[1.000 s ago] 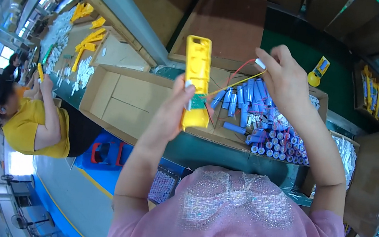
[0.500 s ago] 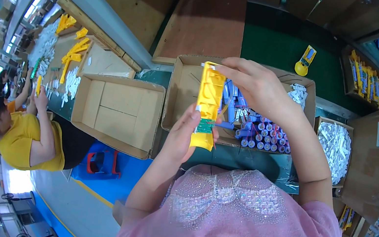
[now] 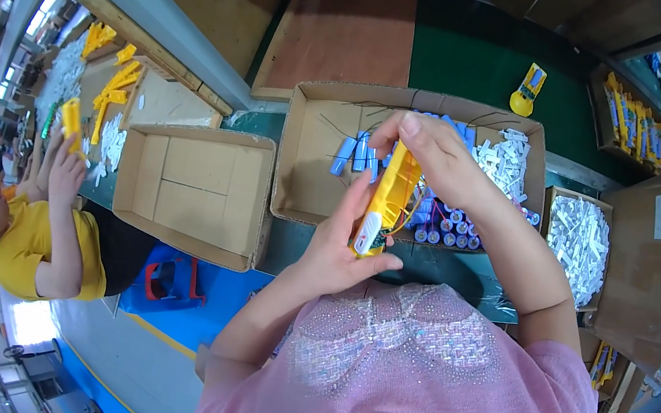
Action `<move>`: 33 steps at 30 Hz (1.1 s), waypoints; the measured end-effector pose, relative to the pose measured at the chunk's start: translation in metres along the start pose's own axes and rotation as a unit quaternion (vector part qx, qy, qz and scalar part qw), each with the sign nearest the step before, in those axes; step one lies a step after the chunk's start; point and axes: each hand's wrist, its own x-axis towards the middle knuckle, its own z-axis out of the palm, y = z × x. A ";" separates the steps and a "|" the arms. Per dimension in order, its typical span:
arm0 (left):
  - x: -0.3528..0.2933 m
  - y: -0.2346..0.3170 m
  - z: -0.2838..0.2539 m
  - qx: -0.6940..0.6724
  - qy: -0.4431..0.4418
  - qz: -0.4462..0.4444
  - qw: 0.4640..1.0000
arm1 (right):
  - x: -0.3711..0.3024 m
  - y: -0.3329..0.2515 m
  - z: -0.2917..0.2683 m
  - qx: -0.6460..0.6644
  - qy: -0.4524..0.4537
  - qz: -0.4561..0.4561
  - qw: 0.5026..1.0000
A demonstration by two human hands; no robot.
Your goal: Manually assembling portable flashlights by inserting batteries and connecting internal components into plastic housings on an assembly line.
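Over the carton's front wall, a yellow plastic casing [image 3: 396,184] is held tilted, its upper end leaning right. A white switch-like piece [image 3: 368,231] shows on its lower end, and thin wires [image 3: 414,211] stick out on its right side. My left hand [image 3: 330,250] is closed round the lower end, fingers along the left side and thumb underneath. At the upper end, my right hand [image 3: 441,162] grips the casing, partly covering it. Behind the hands, blue cylindrical battery cells [image 3: 448,229] with wires and white strips [image 3: 504,160] lie in the cardboard carton [image 3: 297,201].
A second carton [image 3: 198,250] stands left. To the right is a box of white strips [image 3: 576,250]. Farther back lie a yellow unit [image 3: 525,99] and a box of yellow units [image 3: 633,125]. A co-worker in a yellow shirt [image 3: 46,252] holds a yellow piece at left.
The casing has turned from its hollow inner side to a face with the white piece, and now tilts right. My right hand has come down around its upper end. The view has shifted slightly.
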 end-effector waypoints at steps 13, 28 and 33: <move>0.014 -0.020 0.000 0.136 0.142 0.020 0.980 | -0.009 0.014 0.047 -0.163 0.226 0.010 0.960; 0.009 -0.016 -0.001 0.034 0.243 -0.035 0.969 | -0.010 0.024 0.075 0.084 0.208 0.070 0.972; 0.007 -0.022 -0.005 0.079 0.241 -0.011 0.967 | -0.013 0.026 0.077 0.082 0.189 0.106 0.973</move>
